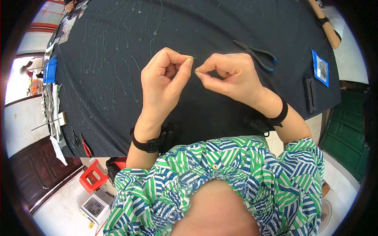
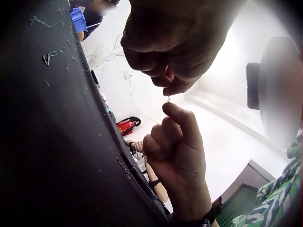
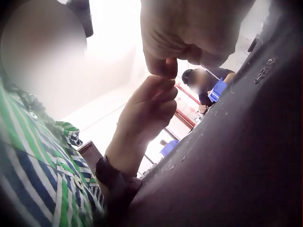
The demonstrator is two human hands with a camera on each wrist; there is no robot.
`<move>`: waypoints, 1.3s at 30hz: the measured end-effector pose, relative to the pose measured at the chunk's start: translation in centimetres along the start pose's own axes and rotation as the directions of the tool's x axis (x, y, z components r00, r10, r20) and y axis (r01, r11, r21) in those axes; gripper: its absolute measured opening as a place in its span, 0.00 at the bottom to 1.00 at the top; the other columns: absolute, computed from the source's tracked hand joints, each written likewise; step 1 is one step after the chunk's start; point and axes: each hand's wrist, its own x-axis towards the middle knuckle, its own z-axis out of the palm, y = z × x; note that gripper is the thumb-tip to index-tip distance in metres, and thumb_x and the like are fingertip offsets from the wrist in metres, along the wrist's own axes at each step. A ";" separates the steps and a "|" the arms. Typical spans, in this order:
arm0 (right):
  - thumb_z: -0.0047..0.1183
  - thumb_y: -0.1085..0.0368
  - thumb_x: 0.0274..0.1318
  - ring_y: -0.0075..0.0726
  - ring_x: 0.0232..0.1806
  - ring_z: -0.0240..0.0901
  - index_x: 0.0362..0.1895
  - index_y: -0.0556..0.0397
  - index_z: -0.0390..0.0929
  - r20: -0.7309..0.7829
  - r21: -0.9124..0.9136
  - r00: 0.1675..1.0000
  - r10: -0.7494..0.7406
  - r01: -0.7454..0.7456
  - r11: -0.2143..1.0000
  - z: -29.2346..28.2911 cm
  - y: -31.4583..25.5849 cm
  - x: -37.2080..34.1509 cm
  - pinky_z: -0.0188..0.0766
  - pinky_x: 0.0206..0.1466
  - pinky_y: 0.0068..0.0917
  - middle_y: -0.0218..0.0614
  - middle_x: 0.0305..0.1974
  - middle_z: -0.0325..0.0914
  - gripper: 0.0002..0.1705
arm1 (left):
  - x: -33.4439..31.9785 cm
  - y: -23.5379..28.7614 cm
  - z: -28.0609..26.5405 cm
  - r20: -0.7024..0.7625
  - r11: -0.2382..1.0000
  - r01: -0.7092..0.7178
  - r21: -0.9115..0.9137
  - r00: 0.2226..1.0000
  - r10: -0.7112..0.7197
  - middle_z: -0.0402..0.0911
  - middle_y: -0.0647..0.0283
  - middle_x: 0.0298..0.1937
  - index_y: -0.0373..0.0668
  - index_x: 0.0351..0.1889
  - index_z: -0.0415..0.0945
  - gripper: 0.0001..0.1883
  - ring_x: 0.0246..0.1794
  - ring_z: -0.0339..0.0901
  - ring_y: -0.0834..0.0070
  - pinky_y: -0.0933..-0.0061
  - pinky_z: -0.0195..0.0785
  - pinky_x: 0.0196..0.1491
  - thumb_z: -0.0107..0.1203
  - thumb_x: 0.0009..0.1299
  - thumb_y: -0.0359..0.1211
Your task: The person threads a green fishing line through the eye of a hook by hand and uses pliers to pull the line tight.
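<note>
Both hands are raised over the black cloth, fingertips close together. The left hand [image 1: 163, 80] pinches something tiny and greenish, perhaps thread, between thumb and forefinger. Facing it, the right hand [image 1: 234, 74] also pinches with thumb and forefinger, a small gap between the two. In the left wrist view, a tiny thin piece [image 2: 168, 99] shows between the fingertips of the left hand [image 2: 177, 42] and the right hand [image 2: 177, 153]. The right wrist view has the right hand [image 3: 189, 30] above the left hand [image 3: 144, 116]; what they hold is hidden there.
Thin green threads [image 1: 117, 35] lie in rows on the cloth [image 1: 220, 118]. Pliers [image 1: 258, 55] lie beyond the right hand, with a blue packet [image 1: 321, 67] and a black case [image 1: 310, 94] farther right. Red-handled scissors [image 1: 85, 145] lie at the left edge. Another person's arm [image 1: 325, 23] reaches in at the upper right.
</note>
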 end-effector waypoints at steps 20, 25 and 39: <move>0.61 0.66 0.62 0.07 0.22 0.57 0.41 0.56 0.84 0.044 0.236 0.938 0.343 -0.343 0.909 -0.9 1.0 0.6 0.52 0.25 0.14 0.16 0.20 0.71 0.07 | 0.4 1.4 -0.2 0.176 0.955 -0.185 0.234 0.974 0.145 0.77 0.64 0.28 0.36 0.31 0.80 0.06 0.27 0.76 0.76 0.77 0.66 0.29 0.67 0.60 0.22; 0.60 0.63 0.63 0.07 0.25 0.58 0.40 0.56 0.84 0.179 0.422 0.878 0.444 -0.476 0.771 -0.6 1.9 0.8 0.52 0.28 0.13 0.15 0.24 0.73 0.09 | 0.5 1.2 -0.2 0.136 0.930 -0.258 0.262 0.964 0.229 0.77 0.65 0.28 0.37 0.30 0.81 0.07 0.27 0.76 0.75 0.77 0.67 0.28 0.69 0.58 0.22; 0.58 0.59 0.65 0.10 0.21 0.50 0.45 0.53 0.80 0.453 0.603 0.747 0.486 -0.658 0.450 -0.5 1.5 1.0 0.45 0.24 0.15 0.14 0.23 0.65 0.12 | 0.0 0.0 0.1 0.096 0.937 0.231 -0.263 0.972 -0.213 0.77 0.76 0.32 0.37 0.40 0.80 0.05 0.23 0.61 0.94 0.88 0.50 0.25 0.60 0.72 0.30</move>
